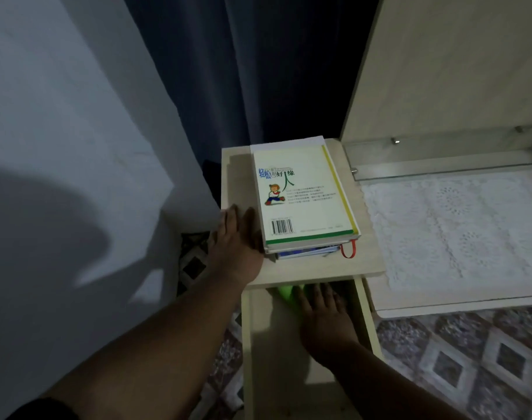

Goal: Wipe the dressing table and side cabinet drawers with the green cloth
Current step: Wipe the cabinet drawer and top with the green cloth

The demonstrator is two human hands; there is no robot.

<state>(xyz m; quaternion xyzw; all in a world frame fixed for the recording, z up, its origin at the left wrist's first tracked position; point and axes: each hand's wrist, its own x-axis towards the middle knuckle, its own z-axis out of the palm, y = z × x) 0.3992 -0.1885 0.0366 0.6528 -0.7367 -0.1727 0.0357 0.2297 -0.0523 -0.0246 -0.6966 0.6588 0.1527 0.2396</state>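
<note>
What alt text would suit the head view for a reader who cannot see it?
The right hand presses a green cloth flat inside the open pale wooden drawer of a side cabinet. The left hand rests flat on the cabinet top beside a stack of books.

Left hand (pixel 237 241) flat, fingers straight; right hand (pixel 322 310) flat, palm down.
</note>
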